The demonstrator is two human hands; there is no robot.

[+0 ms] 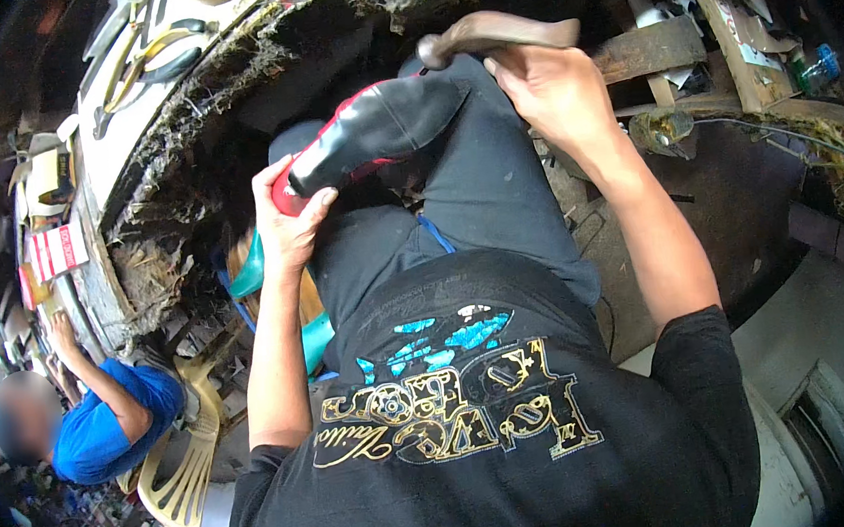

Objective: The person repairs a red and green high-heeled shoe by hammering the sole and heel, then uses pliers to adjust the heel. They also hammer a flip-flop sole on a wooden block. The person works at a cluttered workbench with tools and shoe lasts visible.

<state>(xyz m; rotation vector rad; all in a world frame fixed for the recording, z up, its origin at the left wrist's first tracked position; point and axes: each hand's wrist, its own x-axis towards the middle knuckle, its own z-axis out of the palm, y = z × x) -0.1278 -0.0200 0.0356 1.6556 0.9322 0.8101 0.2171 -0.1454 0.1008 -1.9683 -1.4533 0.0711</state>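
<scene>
A black leather shoe upper (pixel 380 127) is stretched over a red shoe last (pixel 285 193) and lies across my thighs, its pointed end toward the right. My left hand (pixel 289 215) is closed round the red end, thumb on the near side. Above my right knee, my right hand (pixel 558 91) grips a shoemaker's hammer (pixel 497 34) close to its head. The rounded face of the hammer points left and its curved peen points right; the palm hides most of the handle. A gap separates the hammer from the upper.
Ahead curves a ragged bench edge (pixel 183 114), with pliers (pixel 138 62) on its pale top at the left. A person in a blue shirt (pixel 119 415) sits at far left by a yellow plastic chair (pixel 194 464). Wooden boards (pixel 649 51) and a bottle (pixel 817 68) are at right.
</scene>
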